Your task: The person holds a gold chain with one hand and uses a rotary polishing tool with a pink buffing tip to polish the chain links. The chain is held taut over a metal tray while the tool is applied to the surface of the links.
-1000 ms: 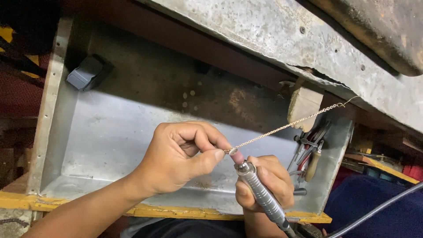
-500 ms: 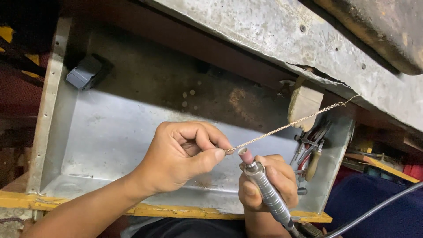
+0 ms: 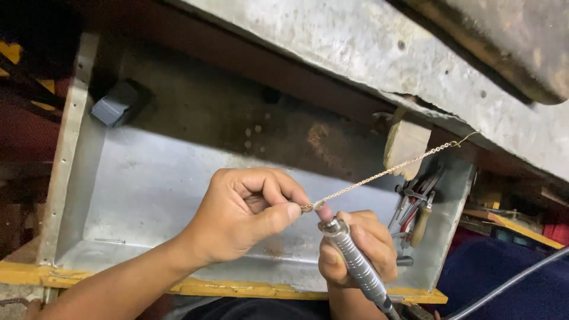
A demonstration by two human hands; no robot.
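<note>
Fingers of the left hand [image 3: 246,216] pinched a thin taut metal chain [image 3: 385,173]; the right hand [image 3: 358,249] gripped a ribbed grey rotary handpiece [image 3: 352,261], its tip at the chain.

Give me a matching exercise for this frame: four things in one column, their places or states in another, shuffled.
1. chain
2. rotary tool
3. pliers
4. grey block

a. tray's upper left corner
b. gripped in right hand
c. stretched taut, pinched by left hand
d. lying at tray's right end

Pairs: 1-c, 2-b, 3-d, 4-a
</note>
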